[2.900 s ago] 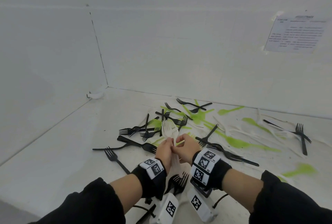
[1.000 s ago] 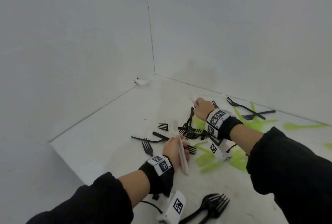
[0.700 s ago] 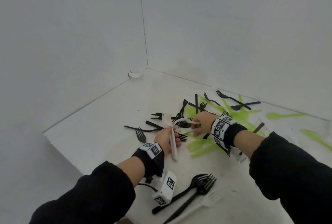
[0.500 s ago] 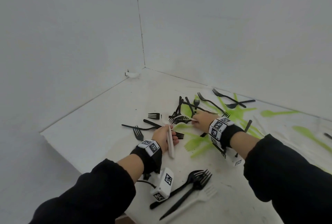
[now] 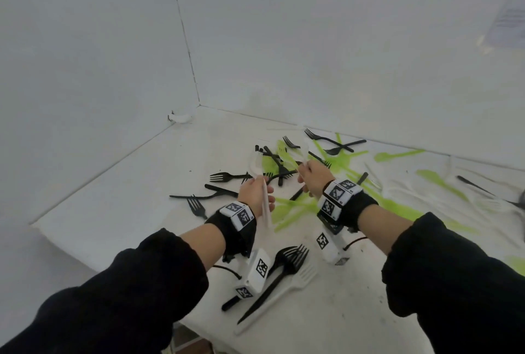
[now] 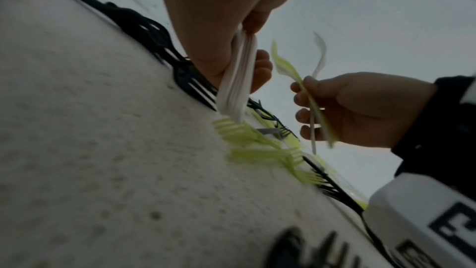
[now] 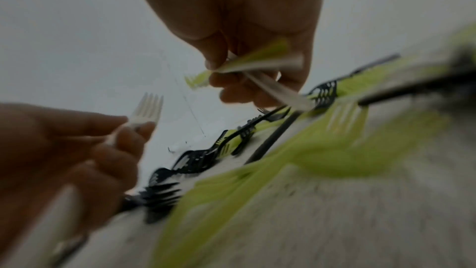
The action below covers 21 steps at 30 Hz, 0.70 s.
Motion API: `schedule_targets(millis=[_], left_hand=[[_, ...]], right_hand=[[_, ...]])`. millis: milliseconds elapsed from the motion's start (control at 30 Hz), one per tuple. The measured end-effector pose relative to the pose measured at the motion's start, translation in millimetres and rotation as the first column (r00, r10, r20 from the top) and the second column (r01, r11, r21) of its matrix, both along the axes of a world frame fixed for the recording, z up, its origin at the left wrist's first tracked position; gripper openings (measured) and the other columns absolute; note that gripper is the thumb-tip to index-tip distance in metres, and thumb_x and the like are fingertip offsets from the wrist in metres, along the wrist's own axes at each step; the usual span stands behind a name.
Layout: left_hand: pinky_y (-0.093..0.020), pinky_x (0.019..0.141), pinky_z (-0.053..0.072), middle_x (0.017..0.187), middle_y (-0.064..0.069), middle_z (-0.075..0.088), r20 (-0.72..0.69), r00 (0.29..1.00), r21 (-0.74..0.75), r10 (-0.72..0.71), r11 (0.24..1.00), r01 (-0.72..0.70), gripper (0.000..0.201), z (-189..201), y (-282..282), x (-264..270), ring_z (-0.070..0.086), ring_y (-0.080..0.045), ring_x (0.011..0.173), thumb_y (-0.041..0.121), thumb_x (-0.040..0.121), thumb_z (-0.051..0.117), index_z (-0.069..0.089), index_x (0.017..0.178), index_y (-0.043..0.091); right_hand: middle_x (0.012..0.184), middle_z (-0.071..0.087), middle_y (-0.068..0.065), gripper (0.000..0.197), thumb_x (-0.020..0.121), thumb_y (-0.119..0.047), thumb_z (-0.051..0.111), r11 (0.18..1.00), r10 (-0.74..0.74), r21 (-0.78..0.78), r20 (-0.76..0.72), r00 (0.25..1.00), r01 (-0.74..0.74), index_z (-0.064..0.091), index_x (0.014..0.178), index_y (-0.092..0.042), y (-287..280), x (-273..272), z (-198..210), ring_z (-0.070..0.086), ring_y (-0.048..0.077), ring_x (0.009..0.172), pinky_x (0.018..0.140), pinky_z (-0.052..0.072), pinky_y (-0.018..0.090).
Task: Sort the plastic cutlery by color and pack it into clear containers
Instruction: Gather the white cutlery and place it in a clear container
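My left hand grips a stack of white forks, tines up; the left wrist view shows their handles bunched in the fist. My right hand holds a white fork together with a green fork, both lifted off the table; in the right wrist view they sit between thumb and fingers. Black forks and green forks lie scattered on the white table under and beyond both hands.
Two black forks and a white fork lie near the table's front edge between my wrists. More green, white and black cutlery spreads to the right. White walls close the corner behind. No container shows.
My right hand has come up from the pile with a white and a green fork. My left hand has raised its white fork stack slightly. The view has swung right a little.
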<state>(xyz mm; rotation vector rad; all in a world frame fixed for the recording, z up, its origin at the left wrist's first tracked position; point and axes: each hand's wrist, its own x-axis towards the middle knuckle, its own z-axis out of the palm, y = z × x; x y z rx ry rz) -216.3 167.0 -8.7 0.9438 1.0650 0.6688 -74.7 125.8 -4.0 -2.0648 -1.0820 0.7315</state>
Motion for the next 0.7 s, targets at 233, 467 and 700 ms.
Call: schedule_targets(millis=[233, 467, 700], left_hand=[[-0.027, 0.050, 0.036, 0.075, -0.005, 0.048, -0.062, 0.985, 0.061, -0.162, 0.984, 0.165, 0.017, 8.5, -34.8, 36.4, 0.042, -0.018, 0.056, 0.019, 0.097, 0.038, 0.050, 0.102, 0.008], [-0.027, 0.051, 0.037, 0.073, -0.006, 0.049, -0.050, 0.982, 0.076, -0.181, 0.980, 0.184, 0.015, 2.2, -64.5, 54.1, 0.043, -0.019, 0.056, 0.017, 0.096, 0.040, 0.052, 0.096, 0.009], [-0.027, 0.052, 0.038, 0.073, -0.006, 0.048, -0.049, 0.978, 0.035, -0.203, 0.978, 0.205, 0.017, -2.0, -87.2, 70.1, 0.043, -0.019, 0.055, 0.017, 0.097, 0.038, 0.053, 0.091, 0.011]], right_hand=[[0.071, 0.053, 0.005, 0.015, 0.094, -0.017, 0.045, 0.979, -0.194, 0.047, -0.100, 0.976, 0.199, 0.047, 0.079, -0.013, -42.7, -4.7, 6.5, 0.047, 0.016, 0.054, 0.051, 0.044, 0.028], [0.074, 0.061, 0.007, 0.026, 0.081, -0.029, 0.070, 0.962, -0.265, -0.088, -0.057, 0.963, 0.259, 0.061, 0.083, -0.005, -92.6, 30.2, 4.5, 0.058, 0.021, 0.065, 0.073, 0.052, 0.036], [0.064, 0.045, 0.003, 0.032, 0.091, -0.024, 0.050, 0.930, -0.289, -0.207, 0.108, 0.951, 0.305, 0.046, 0.063, -0.009, -123.6, 41.1, 10.2, 0.041, 0.015, 0.057, 0.048, 0.028, 0.023]])
